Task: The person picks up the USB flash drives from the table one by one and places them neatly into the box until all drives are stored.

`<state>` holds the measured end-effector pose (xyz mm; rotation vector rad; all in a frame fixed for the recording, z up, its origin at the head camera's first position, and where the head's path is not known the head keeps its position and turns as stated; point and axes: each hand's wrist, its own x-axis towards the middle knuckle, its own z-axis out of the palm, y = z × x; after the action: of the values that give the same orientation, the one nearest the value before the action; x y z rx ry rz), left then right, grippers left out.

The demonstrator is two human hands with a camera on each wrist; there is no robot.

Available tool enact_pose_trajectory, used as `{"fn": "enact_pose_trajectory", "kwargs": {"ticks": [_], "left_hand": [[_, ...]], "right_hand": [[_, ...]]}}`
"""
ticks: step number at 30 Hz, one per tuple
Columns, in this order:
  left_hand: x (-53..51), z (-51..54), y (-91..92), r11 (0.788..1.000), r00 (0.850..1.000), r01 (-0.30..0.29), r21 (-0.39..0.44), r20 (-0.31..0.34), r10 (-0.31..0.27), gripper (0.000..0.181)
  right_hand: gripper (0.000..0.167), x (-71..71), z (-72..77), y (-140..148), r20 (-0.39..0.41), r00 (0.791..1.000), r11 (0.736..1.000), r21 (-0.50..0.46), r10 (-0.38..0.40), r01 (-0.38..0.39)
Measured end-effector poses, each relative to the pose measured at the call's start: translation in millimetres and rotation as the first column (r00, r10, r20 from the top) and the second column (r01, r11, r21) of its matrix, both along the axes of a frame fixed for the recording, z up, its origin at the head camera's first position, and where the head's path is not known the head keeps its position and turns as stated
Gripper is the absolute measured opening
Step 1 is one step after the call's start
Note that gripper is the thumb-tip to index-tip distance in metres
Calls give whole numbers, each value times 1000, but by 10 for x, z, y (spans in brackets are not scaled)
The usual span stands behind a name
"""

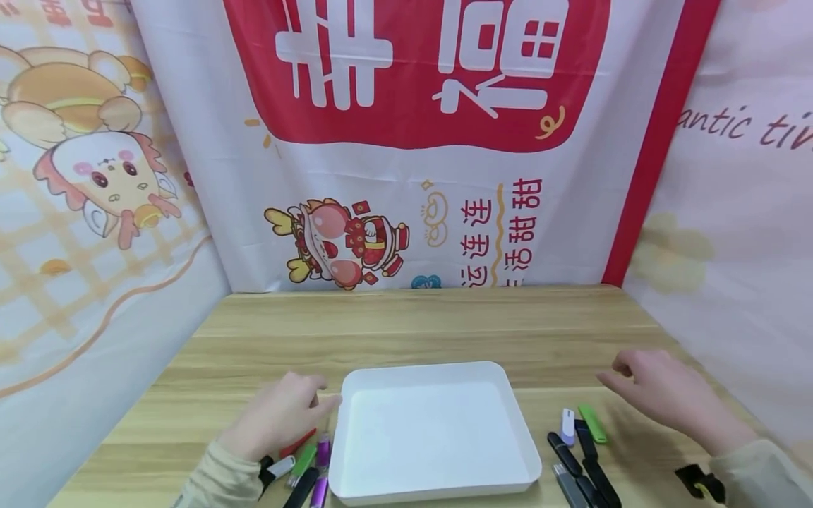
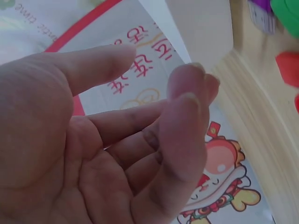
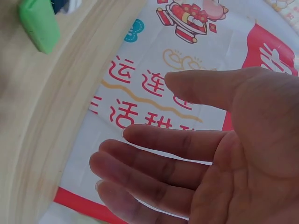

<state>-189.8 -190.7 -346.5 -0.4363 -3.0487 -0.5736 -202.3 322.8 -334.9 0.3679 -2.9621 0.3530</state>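
Observation:
A shallow white tray (image 1: pixel 435 430) lies at the middle of the table. Beside its left wall my left hand (image 1: pixel 282 416) hovers over a group of USB sticks; its fingers are loosely bent around nothing in the left wrist view. That group includes a green USB stick (image 1: pixel 303 462), a purple one (image 1: pixel 322 451), a red one (image 1: pixel 297 443) and a black one (image 1: pixel 301 488). To the tray's right lie more sticks: a bright green one (image 1: pixel 592 423), a white-and-lilac one (image 1: pixel 568 427) and several dark ones (image 1: pixel 564 453). Beyond them hangs my right hand (image 1: pixel 667 395), relaxed and holding nothing.
The wooden table (image 1: pixel 406 328) ends at a white and red printed cloth (image 1: pixel 406 169) at the back. Printed cloths also hang along the left side (image 1: pixel 95 296) and the right side (image 1: pixel 730 233). A small black item (image 1: pixel 699 483) is by the right sleeve.

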Motion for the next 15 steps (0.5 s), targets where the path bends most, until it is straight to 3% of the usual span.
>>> {"fn": "enact_pose_trajectory", "kwargs": {"ticks": [7, 10, 15], "left_hand": [[64, -87, 54, 999, 998, 45, 14, -33, -44, 21], [73, -115, 83, 999, 998, 45, -3, -37, -45, 21], [90, -161, 135, 999, 999, 33, -15, -24, -33, 21]], "right_hand": [[27, 132, -122, 14, 9, 1000, 1000, 29, 8, -8], [28, 182, -151, 2, 49, 999, 999, 31, -11, 9], [27, 274, -215, -29, 38, 999, 999, 42, -13, 11]]}}
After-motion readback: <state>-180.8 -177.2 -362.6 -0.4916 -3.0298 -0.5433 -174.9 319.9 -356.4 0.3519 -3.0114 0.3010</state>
